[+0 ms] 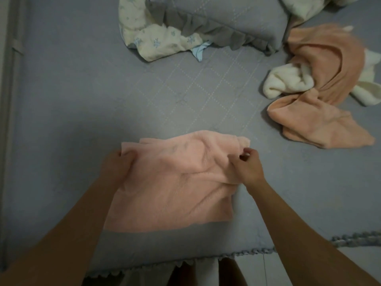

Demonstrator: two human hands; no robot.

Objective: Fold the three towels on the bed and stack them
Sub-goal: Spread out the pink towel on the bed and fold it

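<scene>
We pinch the pink towel (171, 182) on the bed (72, 89), left hand (117, 164) and right hand (247, 164) gripping its far corners; the orange towel (321, 79) lies well beyond.

Pink towel (173, 182) flat, part-folded — orange (321, 83), cream (286, 83) towels crumpled.

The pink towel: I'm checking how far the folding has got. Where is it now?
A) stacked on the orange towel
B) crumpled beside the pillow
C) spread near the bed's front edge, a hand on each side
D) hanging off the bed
C: the pink towel lies on the bed with the left hand and right hand gripping its far corners.
</scene>
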